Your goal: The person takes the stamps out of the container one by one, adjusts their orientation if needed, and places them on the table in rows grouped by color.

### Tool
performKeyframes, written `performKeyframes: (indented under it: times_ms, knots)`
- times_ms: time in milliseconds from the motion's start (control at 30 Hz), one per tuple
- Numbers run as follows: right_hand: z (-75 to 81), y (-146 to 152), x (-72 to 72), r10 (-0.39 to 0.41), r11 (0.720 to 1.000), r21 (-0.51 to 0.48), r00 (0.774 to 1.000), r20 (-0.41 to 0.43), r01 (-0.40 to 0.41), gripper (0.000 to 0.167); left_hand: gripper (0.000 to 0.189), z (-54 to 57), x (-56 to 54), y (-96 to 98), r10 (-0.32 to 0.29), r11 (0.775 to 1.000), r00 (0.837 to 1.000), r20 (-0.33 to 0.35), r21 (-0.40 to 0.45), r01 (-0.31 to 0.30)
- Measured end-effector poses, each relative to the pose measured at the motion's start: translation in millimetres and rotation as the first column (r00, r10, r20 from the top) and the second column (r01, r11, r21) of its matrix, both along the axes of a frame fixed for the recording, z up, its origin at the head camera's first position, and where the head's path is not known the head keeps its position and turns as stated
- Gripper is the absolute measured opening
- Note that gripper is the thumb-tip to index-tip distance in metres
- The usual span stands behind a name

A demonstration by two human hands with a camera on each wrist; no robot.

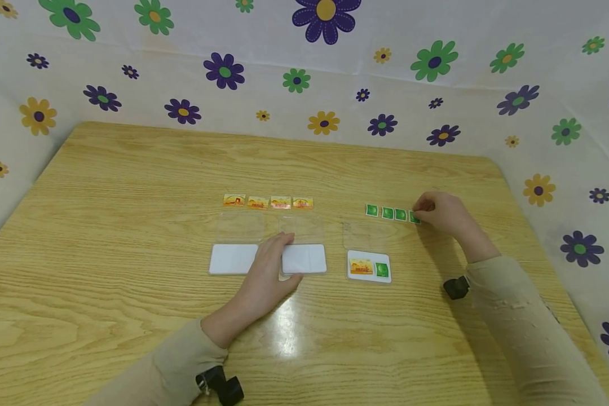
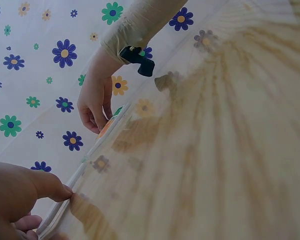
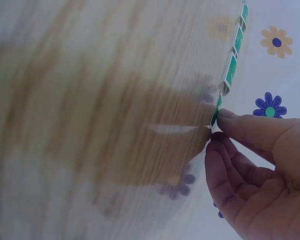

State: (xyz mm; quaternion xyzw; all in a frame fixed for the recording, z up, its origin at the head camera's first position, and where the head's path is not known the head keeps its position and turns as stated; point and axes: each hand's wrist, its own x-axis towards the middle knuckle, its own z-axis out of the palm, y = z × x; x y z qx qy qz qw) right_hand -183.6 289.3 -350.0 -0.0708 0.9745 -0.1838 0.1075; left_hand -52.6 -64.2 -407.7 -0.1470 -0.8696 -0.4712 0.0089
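My left hand [image 1: 266,270] holds the middle white card [image 1: 303,259] by its edges, fingertips at the far edge and thumb at the near one. In the left wrist view the thumb [image 2: 55,187] lies right at the card's rim. On the right, my right hand [image 1: 444,211] has thumb and fingertips together at the last small green stamp [image 1: 414,217] of a short row. The right wrist view shows the thumb and fingers pinching the end of that green stamp [image 3: 216,112]. Other green stamps [image 1: 387,212] lie to its left.
Several yellow-orange stamps [image 1: 257,202] lie in a row at the back. Another white card [image 1: 230,259] is left of my left hand. A card bearing one yellow and one green stamp [image 1: 382,270] lies at right. Clear plastic covers [image 1: 365,235] lie behind the cards.
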Motion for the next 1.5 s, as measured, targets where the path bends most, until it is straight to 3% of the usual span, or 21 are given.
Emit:
performKeyframes:
  times_ms: [567,767,1200,1500]
  knots:
    - [9.0,-2.4,5.1,-0.027,0.999,-0.017,0.999,0.022,0.028,0.016,0.067,0.2,-0.7,1.0,0.0,1.0,1.0,0.007,-0.004,0.0]
    - [12.0,-4.4,10.2,-0.047,0.998,-0.027,0.999,0.025,0.048,0.026,0.069,1.6,0.0,1.3,0.005,1.0,1.0,0.028,-0.002,-0.005]
    - [18.2,-8.3,23.7,0.016,0.997,-0.077,0.999,-0.042,-0.02,0.026,0.074,10.2,2.4,6.1,0.022,0.999,0.999,0.037,0.036,-0.023]
    - [16.8,-15.1,29.7,0.048,0.994,-0.091,0.996,-0.072,-0.054,0.026,0.073,18.2,2.0,28.6,-0.046,0.997,0.999,0.019,0.062,0.044]
